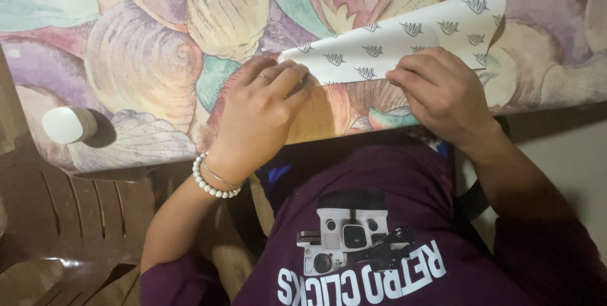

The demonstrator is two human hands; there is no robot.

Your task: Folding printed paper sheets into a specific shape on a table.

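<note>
1. The person sits at a tabletop (145,59) covered in a cloth with large pastel seashell shapes in purple, pink, cream and green.
2. A sheet of white paper (404,40) printed with small dark leaf-like marks lies near the front edge of the tabletop, between the two hands; its far right corner curls up slightly.
3. The left hand (262,113) rests on the near left corner of the paper, fingers bent and pressed down on the folded point. A thin ring sits on one finger, and a white bead bracelet (212,183) with a fine chain circles the wrist.
4. The right hand (442,91) covers the near right part of the paper, its fingers curled and pushing the sheet's lower edge flat against the tabletop.
5. Both hands are partly closed and pressing the paper; neither lifts it.
6. A small white rounded object (68,124) stands on the tabletop's left side, well apart from the hands.
7. A brown plastic chair (69,217) shows at lower left, beside the person's dark maroon shirt (392,217).
</note>
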